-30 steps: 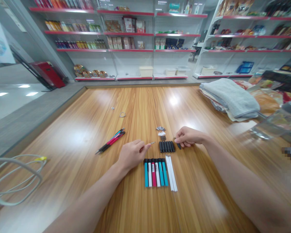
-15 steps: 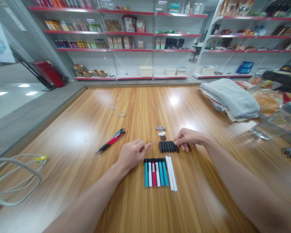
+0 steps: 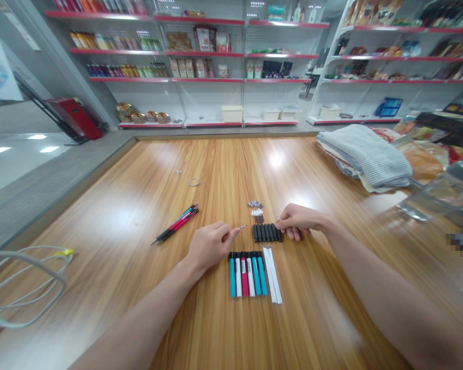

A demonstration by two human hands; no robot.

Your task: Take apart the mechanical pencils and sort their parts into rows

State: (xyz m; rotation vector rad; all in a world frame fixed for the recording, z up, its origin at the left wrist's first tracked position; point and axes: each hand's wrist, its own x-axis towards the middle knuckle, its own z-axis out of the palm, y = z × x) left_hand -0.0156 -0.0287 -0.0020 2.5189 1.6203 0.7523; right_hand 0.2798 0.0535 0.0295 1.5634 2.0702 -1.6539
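The left hand (image 3: 211, 242) pinches a small metallic piece (image 3: 243, 227), one end hidden between its fingers. The right hand (image 3: 296, 221) partly covers the rightmost of the black tubes (image 3: 265, 233) on the desk (image 3: 216, 169); whether its fingers grip it, one cannot tell.

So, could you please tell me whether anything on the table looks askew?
Mainly the pens near the left hand: they overlap in a slanted pile, whereas the pen barrels and black pieces lie in neat rows.
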